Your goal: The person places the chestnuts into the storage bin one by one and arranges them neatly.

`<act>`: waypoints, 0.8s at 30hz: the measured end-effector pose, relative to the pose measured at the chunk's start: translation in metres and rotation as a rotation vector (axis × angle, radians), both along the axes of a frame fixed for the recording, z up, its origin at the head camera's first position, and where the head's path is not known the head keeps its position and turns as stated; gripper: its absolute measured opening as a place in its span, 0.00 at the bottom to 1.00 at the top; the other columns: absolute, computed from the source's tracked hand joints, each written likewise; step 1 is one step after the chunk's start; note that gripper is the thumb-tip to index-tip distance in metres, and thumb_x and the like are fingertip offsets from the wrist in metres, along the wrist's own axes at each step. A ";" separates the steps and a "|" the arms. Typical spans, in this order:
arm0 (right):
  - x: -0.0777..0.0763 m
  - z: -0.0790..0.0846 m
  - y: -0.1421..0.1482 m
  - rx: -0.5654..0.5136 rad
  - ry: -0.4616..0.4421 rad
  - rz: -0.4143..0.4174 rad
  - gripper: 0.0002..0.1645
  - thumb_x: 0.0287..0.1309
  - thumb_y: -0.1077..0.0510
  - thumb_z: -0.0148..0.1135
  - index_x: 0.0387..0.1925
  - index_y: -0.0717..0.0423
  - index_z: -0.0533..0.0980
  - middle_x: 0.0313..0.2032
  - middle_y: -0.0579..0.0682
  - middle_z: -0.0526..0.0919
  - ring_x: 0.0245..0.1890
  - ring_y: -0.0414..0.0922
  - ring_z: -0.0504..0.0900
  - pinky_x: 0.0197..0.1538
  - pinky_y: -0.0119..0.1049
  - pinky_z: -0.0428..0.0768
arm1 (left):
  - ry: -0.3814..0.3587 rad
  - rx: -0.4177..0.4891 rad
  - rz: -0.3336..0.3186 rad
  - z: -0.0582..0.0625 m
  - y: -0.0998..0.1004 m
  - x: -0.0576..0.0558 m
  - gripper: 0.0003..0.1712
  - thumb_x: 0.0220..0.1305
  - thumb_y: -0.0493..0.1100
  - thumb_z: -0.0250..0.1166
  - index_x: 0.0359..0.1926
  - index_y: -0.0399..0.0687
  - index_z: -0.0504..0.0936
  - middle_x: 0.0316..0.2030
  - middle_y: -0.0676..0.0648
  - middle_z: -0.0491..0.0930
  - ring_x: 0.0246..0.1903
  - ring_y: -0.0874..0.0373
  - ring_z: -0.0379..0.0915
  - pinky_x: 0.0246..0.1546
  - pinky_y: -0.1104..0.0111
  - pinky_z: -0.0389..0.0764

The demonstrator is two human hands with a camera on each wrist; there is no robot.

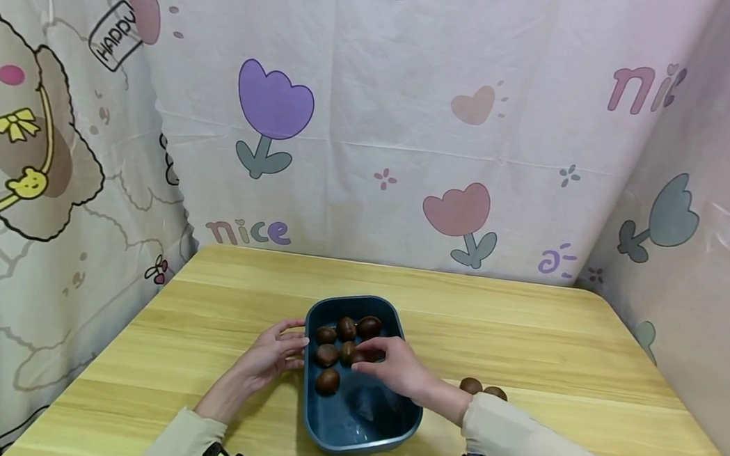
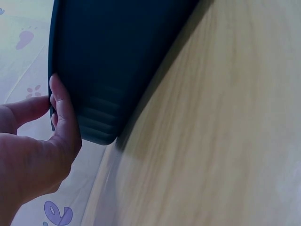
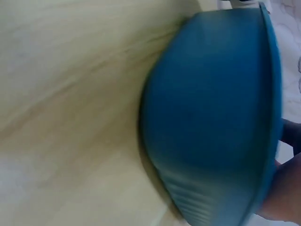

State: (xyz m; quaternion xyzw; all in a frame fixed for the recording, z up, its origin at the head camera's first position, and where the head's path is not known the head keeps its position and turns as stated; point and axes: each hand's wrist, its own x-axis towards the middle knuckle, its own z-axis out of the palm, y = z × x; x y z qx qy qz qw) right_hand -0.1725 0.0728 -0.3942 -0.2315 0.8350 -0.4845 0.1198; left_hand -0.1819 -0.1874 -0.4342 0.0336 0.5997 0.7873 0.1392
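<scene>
A dark blue rectangular bin point(image 1: 360, 449) stands on the table with several brown chestnuts point(image 1: 328, 381) gathered toward its far and left parts. Inside it, my right hand point(image 1: 397, 368) pinches one chestnut point(image 1: 373, 355) between thumb and fingers, low among the others. My left hand point(image 1: 272, 353) rests against the bin's left side, fingers extended and fingertips at the rim. The left wrist view shows those fingers point(image 2: 65, 110) along the outer wall. In the right wrist view the bin's wall point(image 3: 207, 103) hides most of my right hand.
Two more chestnuts point(image 1: 471, 386) lie on the wooden table point(image 1: 491, 319) to the right of the bin, just beyond my right forearm and sleeve. A printed curtain point(image 1: 372, 117) hangs behind the table and along its sides.
</scene>
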 end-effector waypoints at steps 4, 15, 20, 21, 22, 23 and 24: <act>0.002 -0.007 -0.007 0.011 -0.045 -0.021 0.17 0.57 0.60 0.68 0.47 0.63 0.80 0.39 0.48 0.81 0.38 0.42 0.77 0.41 0.36 0.78 | -0.002 0.004 0.006 0.000 0.000 0.000 0.30 0.67 0.30 0.55 0.65 0.29 0.52 0.36 0.46 0.75 0.30 0.60 0.76 0.33 0.69 0.80; -0.002 -0.017 -0.016 0.054 -0.053 -0.046 0.16 0.55 0.63 0.69 0.45 0.65 0.81 0.38 0.49 0.81 0.38 0.43 0.75 0.42 0.39 0.77 | -0.004 -0.003 0.003 -0.001 -0.001 0.000 0.31 0.67 0.31 0.56 0.66 0.29 0.51 0.36 0.46 0.75 0.30 0.61 0.75 0.33 0.70 0.80; -0.005 -0.020 -0.018 0.057 -0.079 -0.049 0.15 0.52 0.65 0.71 0.43 0.63 0.81 0.36 0.48 0.81 0.37 0.43 0.76 0.42 0.39 0.77 | -0.008 0.000 -0.001 0.000 -0.001 0.000 0.32 0.67 0.31 0.56 0.66 0.29 0.51 0.37 0.46 0.76 0.30 0.60 0.76 0.34 0.70 0.81; -0.005 -0.020 -0.018 0.058 -0.085 -0.046 0.14 0.52 0.65 0.71 0.42 0.63 0.82 0.36 0.48 0.81 0.36 0.43 0.75 0.41 0.38 0.77 | -0.009 0.000 -0.001 0.000 -0.001 0.000 0.32 0.67 0.31 0.56 0.66 0.29 0.51 0.37 0.46 0.76 0.30 0.60 0.76 0.33 0.70 0.81; -0.005 -0.020 -0.018 0.057 -0.093 -0.041 0.14 0.52 0.66 0.71 0.42 0.63 0.82 0.35 0.48 0.81 0.35 0.43 0.76 0.41 0.38 0.77 | -0.009 -0.001 -0.001 0.000 -0.001 0.000 0.32 0.67 0.31 0.56 0.66 0.29 0.51 0.37 0.46 0.76 0.30 0.60 0.76 0.33 0.70 0.80; -0.005 -0.020 -0.018 0.056 -0.097 -0.036 0.14 0.51 0.67 0.71 0.42 0.63 0.81 0.34 0.48 0.80 0.35 0.43 0.76 0.40 0.38 0.77 | -0.008 -0.002 0.000 0.000 -0.001 0.000 0.32 0.67 0.31 0.56 0.66 0.29 0.51 0.37 0.46 0.75 0.30 0.60 0.75 0.33 0.70 0.80; -0.005 -0.020 -0.018 0.055 -0.102 -0.033 0.13 0.51 0.67 0.70 0.41 0.63 0.81 0.34 0.48 0.80 0.34 0.43 0.75 0.40 0.37 0.77 | -0.008 -0.002 0.000 0.000 -0.001 0.000 0.32 0.67 0.31 0.56 0.66 0.29 0.51 0.37 0.46 0.75 0.30 0.60 0.75 0.33 0.70 0.80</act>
